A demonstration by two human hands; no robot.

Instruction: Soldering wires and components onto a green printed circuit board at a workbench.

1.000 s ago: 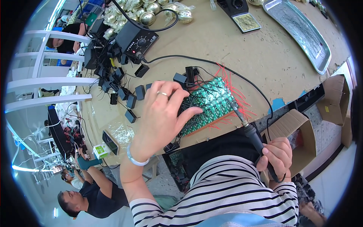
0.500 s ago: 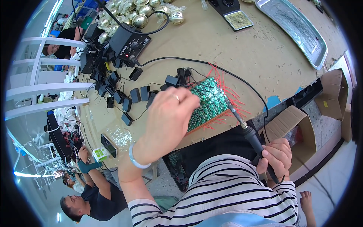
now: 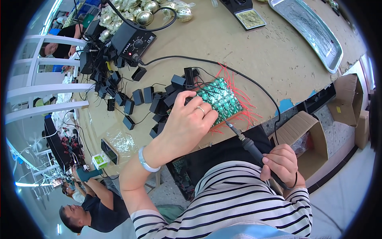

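Note:
My right hand is wrapped around the dark handle of a soldering iron. The iron's metal tip points up and left, beside the near edge of a panel of green circuit boards. Red wires stick out around the panel, and thin black wires cross its far left part. My left hand, with a ring and a pale bangle, covers the panel's left side. Its fingers are curled, and whatever lies between the fingertips is hidden. Small black boxes with wires lie just left of that hand.
A soldering station with a cable looping to the iron stands at far left, near shiny round metal parts. An iron stand and a metal tray are at the back. Cardboard boxes sit right. Another person works at left.
The soldering iron's tip has drawn back from over the boards to beside their near edge. My left hand has shifted slightly nearer and right, its fingers more curled. The view has shifted slightly.

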